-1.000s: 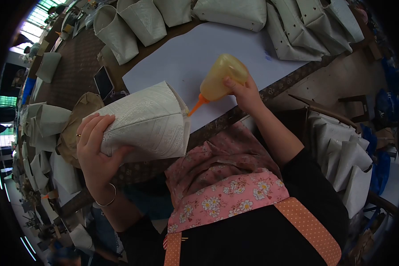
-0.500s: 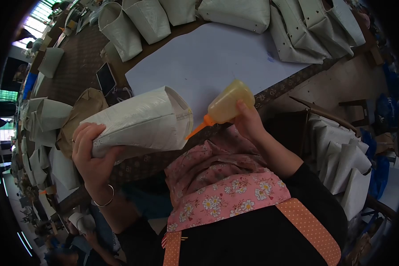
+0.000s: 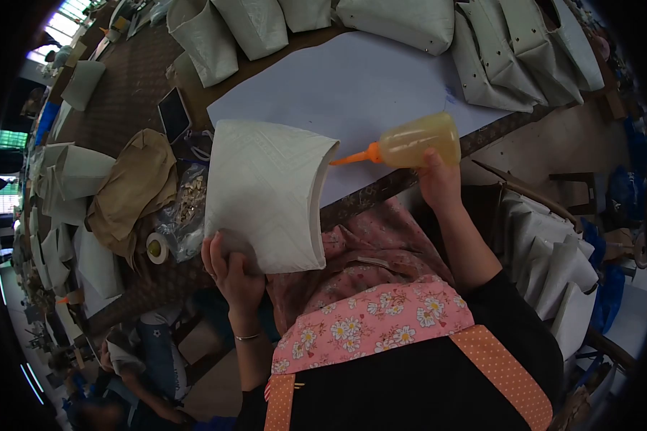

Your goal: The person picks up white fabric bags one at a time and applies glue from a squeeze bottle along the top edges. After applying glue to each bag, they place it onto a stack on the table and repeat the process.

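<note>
We hold the white pouch in our left hand, which grips the corner nearest us at the end away from the mouth; part of that grip is hidden. The pouch sits above and to the right of that hand, mouth facing our right hand. It looks light and fairly stiff, keeping its shape under a one-sided hold, though its glossy skin may slide a little and crease if we pinch hard. That end seems the place to hold it, leaving the rim free.

Our right hand wraps the squeeze bottle (soft-walled, we judge, so a firm clutch could push liquid out); its lower body suits the hold. The orange nozzle reaches leftward to the rim, touching or just beside it, we cannot tell.
</note>
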A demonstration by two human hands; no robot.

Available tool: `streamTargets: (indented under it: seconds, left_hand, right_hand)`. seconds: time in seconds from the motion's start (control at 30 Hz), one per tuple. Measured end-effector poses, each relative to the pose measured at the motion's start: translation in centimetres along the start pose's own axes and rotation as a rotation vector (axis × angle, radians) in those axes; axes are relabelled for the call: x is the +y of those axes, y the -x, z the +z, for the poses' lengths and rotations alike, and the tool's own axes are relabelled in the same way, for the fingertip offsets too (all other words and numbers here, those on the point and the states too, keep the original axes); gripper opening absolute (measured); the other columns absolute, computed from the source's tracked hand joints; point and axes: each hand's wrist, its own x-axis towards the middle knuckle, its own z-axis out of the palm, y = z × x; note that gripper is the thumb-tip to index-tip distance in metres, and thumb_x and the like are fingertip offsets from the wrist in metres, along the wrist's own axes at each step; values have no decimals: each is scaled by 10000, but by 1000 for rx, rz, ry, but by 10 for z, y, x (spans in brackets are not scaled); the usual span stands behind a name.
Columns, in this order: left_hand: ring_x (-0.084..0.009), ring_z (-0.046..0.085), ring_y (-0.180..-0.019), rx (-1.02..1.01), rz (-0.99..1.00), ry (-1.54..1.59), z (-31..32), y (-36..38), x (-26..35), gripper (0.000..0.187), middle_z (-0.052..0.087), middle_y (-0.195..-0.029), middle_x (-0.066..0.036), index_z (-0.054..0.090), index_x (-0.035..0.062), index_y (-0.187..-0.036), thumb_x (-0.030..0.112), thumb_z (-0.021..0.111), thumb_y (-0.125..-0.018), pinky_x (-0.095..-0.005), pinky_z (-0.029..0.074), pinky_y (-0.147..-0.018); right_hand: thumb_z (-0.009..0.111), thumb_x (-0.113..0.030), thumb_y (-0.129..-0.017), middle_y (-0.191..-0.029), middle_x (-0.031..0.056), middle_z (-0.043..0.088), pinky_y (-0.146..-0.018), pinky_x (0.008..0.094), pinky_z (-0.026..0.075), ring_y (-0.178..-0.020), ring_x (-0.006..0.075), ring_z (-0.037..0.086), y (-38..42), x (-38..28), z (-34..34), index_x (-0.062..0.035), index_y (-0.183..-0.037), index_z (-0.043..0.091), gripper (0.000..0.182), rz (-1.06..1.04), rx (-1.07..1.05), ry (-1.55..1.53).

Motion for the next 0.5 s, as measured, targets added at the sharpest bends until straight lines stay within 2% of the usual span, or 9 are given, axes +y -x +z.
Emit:
streamTargets:
  seconds: [0.07,0.13,0.47,0.5]
  left_hand:
    - [-374,331,-1205,-20,-23,9,-2,-3,0,194,395,-1268,-144,423,41,-659,-13,608,-634,-432,302,-976]
    - [-372,330,-1208,-33,-39,15,-3,-7,-2,192,398,-1265,-143,420,37,-653,-22,601,-627,-427,298,-980]
    - [-361,326,-1214,-9,-47,37,-3,-9,-5,212,405,-1266,-133,394,45,-622,-21,595,-613,-418,286,-990]
    - [-360,327,-1214,-12,-48,33,-3,-9,-5,216,406,-1265,-132,391,46,-618,-20,597,-610,-419,284,-991]
  right_hand:
    - [629,-223,-819,-1103,77,488,-864,340,435,-1009,184,512,-2,8,-1,-49,-1237,347,533,-44,35,59]
    - [586,-257,-850,-1124,71,510,-873,348,430,-1031,197,519,-7,16,-2,-40,-1212,401,460,-161,86,160]
    - [553,-233,-873,-1116,76,513,-865,349,436,-1030,200,518,-11,27,-5,-38,-1204,408,411,-171,106,164]
    - [550,-236,-874,-1111,75,516,-856,349,443,-1023,200,522,-12,27,-5,-38,-1198,413,403,-119,125,144]
